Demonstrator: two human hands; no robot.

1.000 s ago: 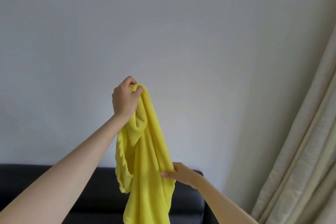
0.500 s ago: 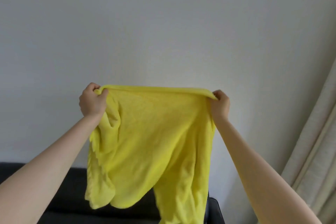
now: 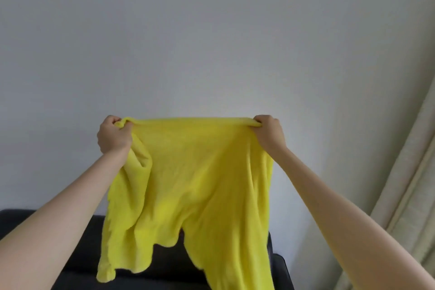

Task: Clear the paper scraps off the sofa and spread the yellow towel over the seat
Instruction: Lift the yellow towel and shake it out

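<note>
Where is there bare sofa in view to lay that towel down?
Little shows. Bare black sofa appears between the left forearm and the hanging yellow towel, and a strip at its right end by the curtain. The towel, gripped by the left hand and right hand, hides the seat.

- Head view: single camera, worn on the person's head.
- Faces forward toward the wall (image 3: 211, 42); sofa (image 3: 77, 254) at frame bottom, hands close.
</note>
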